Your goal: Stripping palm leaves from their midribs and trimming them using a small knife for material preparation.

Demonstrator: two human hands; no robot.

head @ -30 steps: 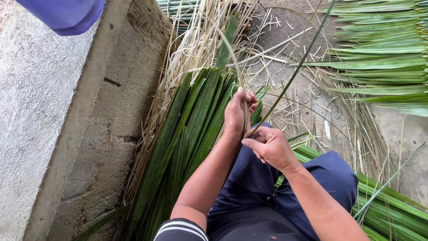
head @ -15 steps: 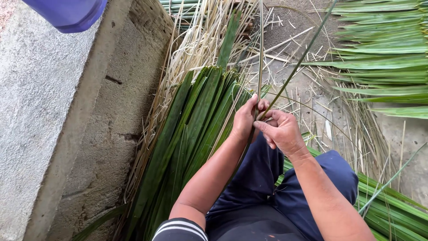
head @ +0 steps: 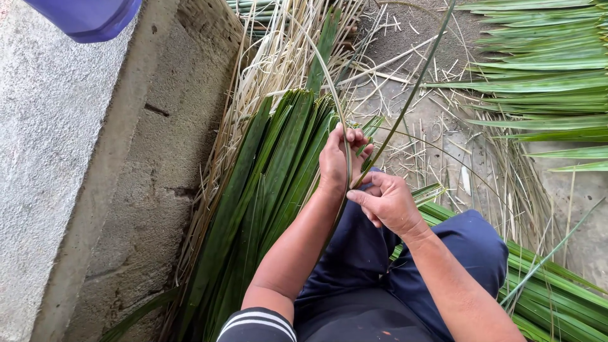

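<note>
My left hand (head: 339, 158) grips a pale thin midrib strip (head: 334, 88) that curves up and away from it. My right hand (head: 384, 201) pinches the base of a long narrow green leaf blade (head: 411, 95) that runs diagonally up to the right. The two hands sit close together above my lap, over my dark blue trousers (head: 380, 266). A thick bundle of long green palm leaves (head: 272, 183) lies just left of my left hand.
A concrete ledge (head: 76, 164) runs along the left, with a purple plastic container (head: 85, 16) on top. Dry pale straw strips (head: 272, 57) heap behind the bundle. More green leaves lie at the top right (head: 544, 82) and bottom right (head: 557, 297), on a dirt floor.
My hands drew back toward me and slightly apart. The pale strip, straight half a second ago, now bends in a curve from my left hand.
</note>
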